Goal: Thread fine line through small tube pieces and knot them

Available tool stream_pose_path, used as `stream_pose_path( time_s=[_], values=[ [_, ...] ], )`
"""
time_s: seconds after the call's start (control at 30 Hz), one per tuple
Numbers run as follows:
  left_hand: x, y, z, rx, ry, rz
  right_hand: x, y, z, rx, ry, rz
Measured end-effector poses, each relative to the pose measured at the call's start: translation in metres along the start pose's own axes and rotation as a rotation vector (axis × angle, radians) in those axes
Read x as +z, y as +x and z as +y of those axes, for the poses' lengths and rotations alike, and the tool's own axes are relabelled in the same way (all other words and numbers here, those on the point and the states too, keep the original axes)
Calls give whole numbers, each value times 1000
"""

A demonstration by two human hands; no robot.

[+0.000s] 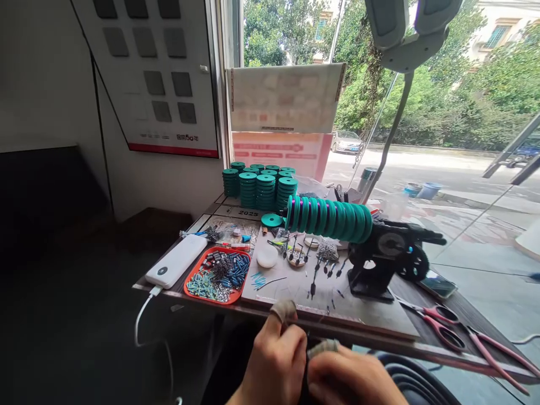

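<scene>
At the table's front edge my left hand [276, 350] is closed, thumb and fingers pressed together, with a greyish wrap on one digit. Close beside it my right hand [352, 372] is also closed and has a similar wrapped tip. Whatever lies between the fingers is too small or hidden to make out. Just beyond the hands is a pale work board [379, 318]. On it lie small dark fishing-tackle-like pieces [313, 281], blue thin strips [258, 280], a white round disc [267, 257] and a heap of small metal bits [328, 250].
An orange-red tray [231, 301] of small coloured parts sits left, beside a white power bank [177, 261] with a cable. A black winder [373, 256] carries a row of teal spools [329, 218]. Further teal spools [265, 191] are stacked behind. Scissors [442, 326] and pliers [493, 354] lie right.
</scene>
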State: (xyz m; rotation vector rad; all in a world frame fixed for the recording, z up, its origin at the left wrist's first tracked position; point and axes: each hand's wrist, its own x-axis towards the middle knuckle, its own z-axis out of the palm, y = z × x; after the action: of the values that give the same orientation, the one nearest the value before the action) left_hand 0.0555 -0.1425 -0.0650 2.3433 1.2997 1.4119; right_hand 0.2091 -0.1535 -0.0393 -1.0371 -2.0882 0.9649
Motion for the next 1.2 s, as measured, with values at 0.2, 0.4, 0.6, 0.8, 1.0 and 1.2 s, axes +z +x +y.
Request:
stream_pose_path(
  time_s=[0.2,0.4,0.6,0.8,1.0,1.2],
  values=[
    [11,-7,-14,254,376,349,-36,84,-28,279,332,-188],
    [7,-1,-13,250,391,323,-32,110,-17,409,339,-248],
    [7,0,-12,309,374,309,-20,115,-27,401,233,-256],
    [1,5,-2,-308,-329,49,-25,86,-27,213,11,-127],
    [-5,15,4,-1427,-1318,-165,-21,5,17,-763,-698,351],
    [0,12,7,-1518,-1408,-186,-1,-2,38,-852,-785,398]
  ],
)
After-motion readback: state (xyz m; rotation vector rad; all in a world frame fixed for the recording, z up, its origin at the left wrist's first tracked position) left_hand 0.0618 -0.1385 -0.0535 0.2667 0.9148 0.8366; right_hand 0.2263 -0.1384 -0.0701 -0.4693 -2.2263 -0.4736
